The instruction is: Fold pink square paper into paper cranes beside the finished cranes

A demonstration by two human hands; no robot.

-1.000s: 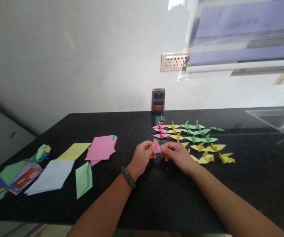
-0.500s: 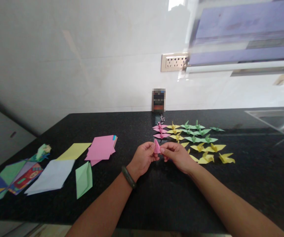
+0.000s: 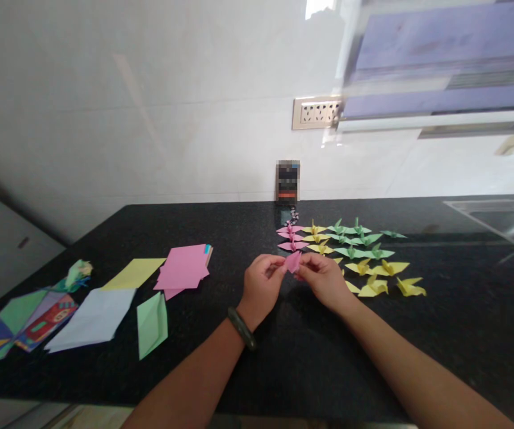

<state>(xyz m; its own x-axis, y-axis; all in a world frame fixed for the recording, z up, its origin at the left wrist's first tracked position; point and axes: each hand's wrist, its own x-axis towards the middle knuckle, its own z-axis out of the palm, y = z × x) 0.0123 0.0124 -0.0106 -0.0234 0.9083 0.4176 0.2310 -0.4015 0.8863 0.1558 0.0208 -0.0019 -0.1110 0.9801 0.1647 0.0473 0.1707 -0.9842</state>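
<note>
Between my fingertips is a small folded piece of pink origami paper (image 3: pixel 293 262), held just above the black countertop. My left hand (image 3: pixel 263 283), with a dark bangle on the wrist, pinches its left side. The thumb and fingers of my right hand (image 3: pixel 326 279) grip its right side. Right behind it stand pink paper cranes (image 3: pixel 292 245) in a short column. Yellow paper cranes (image 3: pixel 373 286) and green paper cranes (image 3: pixel 359 252) are set out in rows to the right; my right hand partly hides some yellow ones.
On the left lie a pink paper stack (image 3: pixel 183 268), a yellow sheet (image 3: pixel 134 273), white sheets (image 3: pixel 93 319), a folded green paper (image 3: pixel 152 326) and a colourful packet (image 3: pixel 46 325). A phone-like device (image 3: pixel 287 182) leans on the wall. A sink edge (image 3: pixel 484 223) is at far right.
The pink paper has turned from upright to slanted and shifted slightly right. My left hand has rotated, its back now more toward me; my right hand has barely moved.
</note>
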